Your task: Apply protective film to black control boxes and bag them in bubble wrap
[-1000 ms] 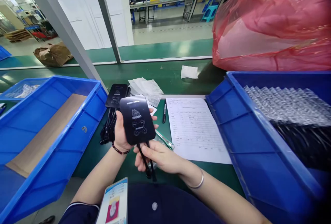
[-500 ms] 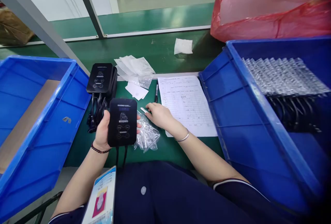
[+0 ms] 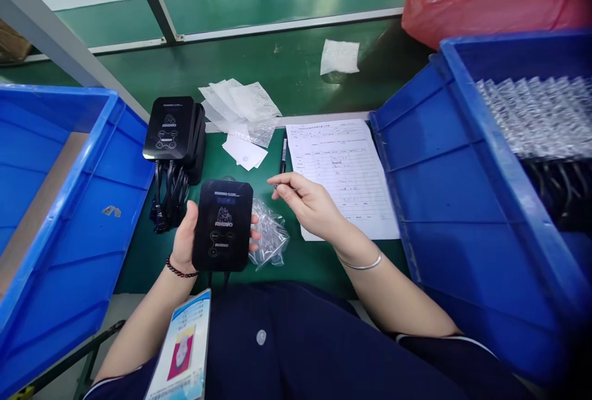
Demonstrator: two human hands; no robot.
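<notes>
Head view: one flat black plastic RHINO-marked box is clasped in the left hand above the green desk, handling judged unfinished; matching boxes are stacked nearby; right hand pinched together, contents indiscernible.

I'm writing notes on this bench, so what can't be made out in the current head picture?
All in the head view:
Whatever the right grip may pinch: too small to tell.
Back of the held black box: hidden by its own front; the left grip is partly covered too.
Printed sheet: most wording too small.
Red bag: top cut off by the upper edge.
</notes>
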